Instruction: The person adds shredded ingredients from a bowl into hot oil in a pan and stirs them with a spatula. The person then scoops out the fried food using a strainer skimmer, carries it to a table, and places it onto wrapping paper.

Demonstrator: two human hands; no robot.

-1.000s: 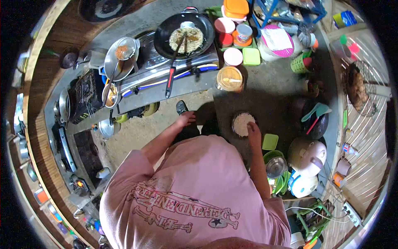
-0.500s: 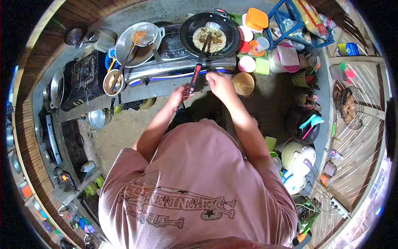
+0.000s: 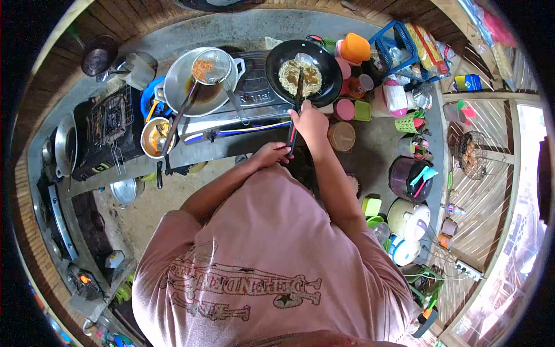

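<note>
A black wok [image 3: 330,72] on the stove holds pale noodles with brown sauce [image 3: 300,78]. A spatula [image 3: 300,84] with a dark handle rests in the noodles, its handle lying over the wok's rim toward me. My right hand [image 3: 312,124] is closed on the spatula's handle near the rim. My left hand [image 3: 274,155] is closed round the lower end of the wok's black and red handle [image 3: 292,134]. The two handles overlap, so their exact borders are hard to tell.
Left of the wok, a strainer [image 3: 203,68] with orange bits sits over a large metal pan [image 3: 179,75]. A small pot [image 3: 151,137] stands at the stove's left. Right of the wok are a lidded tub [image 3: 341,136], a green lid [image 3: 362,111] and a blue rack [image 3: 395,40].
My right hand has moved from the pale-filled bowl up to the wok and closed on the spatula. My left hand has moved to the wok handle and closed on it. The view has shifted.
</note>
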